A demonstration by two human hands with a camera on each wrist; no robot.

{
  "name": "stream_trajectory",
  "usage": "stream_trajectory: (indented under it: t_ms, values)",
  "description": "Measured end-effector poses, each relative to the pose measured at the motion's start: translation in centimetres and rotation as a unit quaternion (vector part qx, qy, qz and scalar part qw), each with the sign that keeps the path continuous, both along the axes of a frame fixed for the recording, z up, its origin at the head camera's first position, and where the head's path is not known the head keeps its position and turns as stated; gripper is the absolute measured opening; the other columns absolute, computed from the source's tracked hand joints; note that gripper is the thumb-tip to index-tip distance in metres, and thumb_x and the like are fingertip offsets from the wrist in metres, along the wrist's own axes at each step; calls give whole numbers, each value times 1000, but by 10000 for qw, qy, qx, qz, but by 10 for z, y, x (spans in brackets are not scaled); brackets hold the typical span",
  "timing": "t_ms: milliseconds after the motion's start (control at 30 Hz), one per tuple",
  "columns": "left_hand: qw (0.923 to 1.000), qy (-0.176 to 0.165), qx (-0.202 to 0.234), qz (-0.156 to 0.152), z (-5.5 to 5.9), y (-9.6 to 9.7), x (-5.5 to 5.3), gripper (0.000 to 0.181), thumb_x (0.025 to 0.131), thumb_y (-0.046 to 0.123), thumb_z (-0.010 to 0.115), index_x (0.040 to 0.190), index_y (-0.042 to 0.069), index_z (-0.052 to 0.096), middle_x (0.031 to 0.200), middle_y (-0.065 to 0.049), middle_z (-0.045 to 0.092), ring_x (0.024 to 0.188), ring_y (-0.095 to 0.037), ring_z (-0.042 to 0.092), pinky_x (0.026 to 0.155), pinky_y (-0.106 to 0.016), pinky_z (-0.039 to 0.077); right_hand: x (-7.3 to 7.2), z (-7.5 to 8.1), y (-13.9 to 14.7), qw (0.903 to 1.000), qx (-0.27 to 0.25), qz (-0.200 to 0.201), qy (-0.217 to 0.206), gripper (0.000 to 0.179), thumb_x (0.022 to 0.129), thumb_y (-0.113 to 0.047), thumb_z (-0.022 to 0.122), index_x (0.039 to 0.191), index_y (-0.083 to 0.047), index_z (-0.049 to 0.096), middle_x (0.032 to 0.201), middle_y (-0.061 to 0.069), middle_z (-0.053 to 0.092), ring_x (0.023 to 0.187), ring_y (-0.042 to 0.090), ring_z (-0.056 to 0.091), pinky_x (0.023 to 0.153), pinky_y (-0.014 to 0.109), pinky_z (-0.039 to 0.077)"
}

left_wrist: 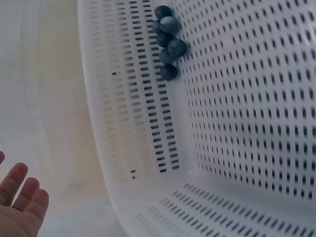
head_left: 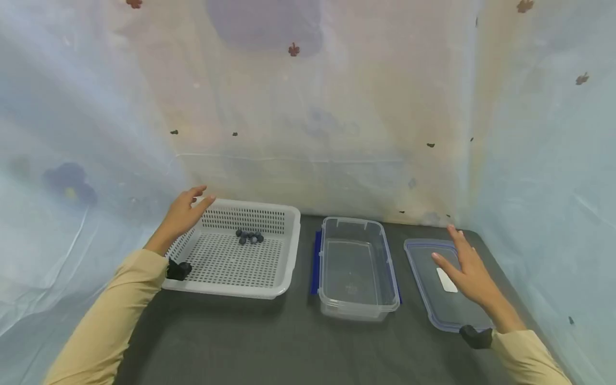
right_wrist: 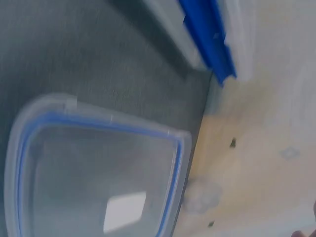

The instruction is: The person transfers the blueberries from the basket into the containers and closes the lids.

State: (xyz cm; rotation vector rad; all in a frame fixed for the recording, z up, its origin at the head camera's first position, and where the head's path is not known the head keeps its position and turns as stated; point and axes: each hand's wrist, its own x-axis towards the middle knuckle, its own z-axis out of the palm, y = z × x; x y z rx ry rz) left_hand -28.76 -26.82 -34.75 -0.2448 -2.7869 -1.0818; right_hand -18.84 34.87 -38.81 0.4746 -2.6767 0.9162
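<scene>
My left hand (head_left: pixel 185 213) hovers over the far left corner of a white perforated plastic basket (head_left: pixel 291 256), its fingers spread and relaxed. Several blueberries (head_left: pixel 250 237) lie in a cluster on the basket floor near its far wall; the left wrist view shows the same blueberries (left_wrist: pixel 169 44) close up. Above a clear lid (head_left: pixel 435 310) with a blue seal and a white label (head_left: pixel 446 280), my right hand (head_left: pixel 467 270) is held with fingers extended and nothing in it. Only its fingertips show at the right wrist view's lower right corner.
Between basket and lid stands a clear rectangular container (head_left: pixel 356 309) with blue side clips (head_left: pixel 316 262). All of it sits on a dark grey tabletop (head_left: pixel 231 342). A patterned plastic sheet (head_left: pixel 308 107) closes off the back and both sides.
</scene>
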Motion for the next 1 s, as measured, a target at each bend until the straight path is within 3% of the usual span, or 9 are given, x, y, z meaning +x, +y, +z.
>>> stream_trajectory:
  t_ms: [167,433,733,1000]
  values:
    - [9982,135,528,269,-4,4,-7,63,102,39,47,147,-2,34,141,-30,38,129,-48,36,100,-61,33,4,0,-16,9994,-309,-102,-150,77,98,-26,57,157,-23,7,158,23,7,140,50,8,100,74,12]
    - [9934,-493,1031,89,-20,14,-23,52,101,32,52,139,-4,44,133,-28,44,124,-44,40,97,-56,38,10,-13,-38,9974,-693,83,-158,84,93,-21,66,157,-19,12,158,20,16,138,50,17,97,73,23]
    - [9809,-936,1652,427,-41,29,-38,44,101,24,55,132,-6,48,127,-25,46,109,-36,47,94,-50,41,11,-35,-62,9931,-975,443,-469,85,90,-19,69,156,-13,16,157,22,15,140,48,14,100,72,19]
    - [9765,-1086,1779,554,-56,44,-40,39,101,19,54,129,-7,51,122,-24,50,106,-38,50,90,-48,43,15,-55,-74,9927,-902,454,-663,86,89,-23,71,156,-12,18,157,21,16,139,49,14,101,72,19]
